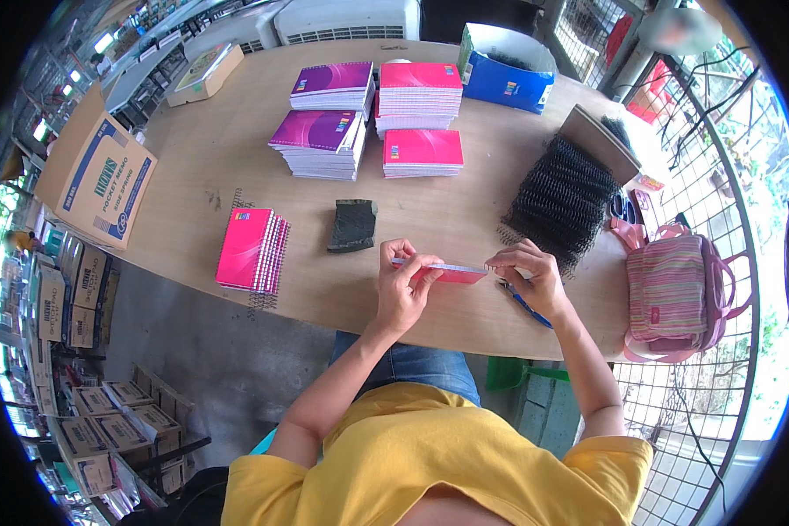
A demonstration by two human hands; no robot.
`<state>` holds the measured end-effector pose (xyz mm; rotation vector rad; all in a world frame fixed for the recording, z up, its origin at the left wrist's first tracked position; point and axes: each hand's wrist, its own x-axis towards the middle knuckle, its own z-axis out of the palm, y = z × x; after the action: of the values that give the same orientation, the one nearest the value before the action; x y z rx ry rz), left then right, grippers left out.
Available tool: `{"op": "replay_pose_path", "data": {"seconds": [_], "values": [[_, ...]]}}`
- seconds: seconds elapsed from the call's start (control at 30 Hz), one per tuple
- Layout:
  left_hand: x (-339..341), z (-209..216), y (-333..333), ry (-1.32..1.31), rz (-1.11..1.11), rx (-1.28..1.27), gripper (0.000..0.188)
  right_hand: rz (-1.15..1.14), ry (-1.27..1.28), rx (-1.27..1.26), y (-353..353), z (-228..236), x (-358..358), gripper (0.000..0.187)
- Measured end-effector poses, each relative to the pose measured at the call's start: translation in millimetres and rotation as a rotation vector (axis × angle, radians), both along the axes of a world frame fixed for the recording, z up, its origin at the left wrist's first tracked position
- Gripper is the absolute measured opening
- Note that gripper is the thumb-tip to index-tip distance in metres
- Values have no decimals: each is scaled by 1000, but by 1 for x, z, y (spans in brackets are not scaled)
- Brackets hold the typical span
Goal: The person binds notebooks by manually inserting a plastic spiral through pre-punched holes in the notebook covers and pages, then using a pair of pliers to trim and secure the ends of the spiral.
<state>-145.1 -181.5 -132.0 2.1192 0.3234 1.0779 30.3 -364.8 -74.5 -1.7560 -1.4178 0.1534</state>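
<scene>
My left hand [405,285] grips a thin pink-red memo notebook [458,274] by its left end, its edge turned up toward me. Close to the notebook's right end, my right hand [532,273] is closed in a pinch. What sits between those fingertips is too small to make out. Under the right hand lie blue-handled pliers [528,306] on the table. A large heap of black spiral binding coils [559,197] is just beyond that hand. To the left, a pile of pink notebooks [252,250] has coils sticking out at its ends.
Stacks of purple notebooks [317,145] and pink notebooks [421,96] stand at the table's far middle. A dark wrapped block [352,225] lies nearer. An open carton [105,180] is at left, a blue box [507,81] far right, and a striped pink bag [671,294] at right.
</scene>
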Motion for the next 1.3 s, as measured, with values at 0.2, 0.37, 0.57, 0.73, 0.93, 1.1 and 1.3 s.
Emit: {"op": "replay_pose_path", "data": {"seconds": [0.2,0.37,0.57,0.73,0.93,1.1,1.3], "values": [[0,4,-3,14,13,-60,17,78,82,81,0,-1,0,27],[1,4,-5,1,10,-72,18,92,100,62,2,3,-1,25],[-1,4,-4,21,6,-77,18,57,184,-160,1,14,-9,22],[-2,6,-5,16,-4,-62,18,79,-55,-179,0,8,-3,28],[-3,4,-4,10,5,-63,17,-1,-248,-108,13,17,-26,27],[-3,3,-5,-6,2,-49,17,-96,-294,-69,15,17,-36,24],[-7,7,-7,-4,-13,-100,17,37,-549,-173,24,28,-26,33]]}}
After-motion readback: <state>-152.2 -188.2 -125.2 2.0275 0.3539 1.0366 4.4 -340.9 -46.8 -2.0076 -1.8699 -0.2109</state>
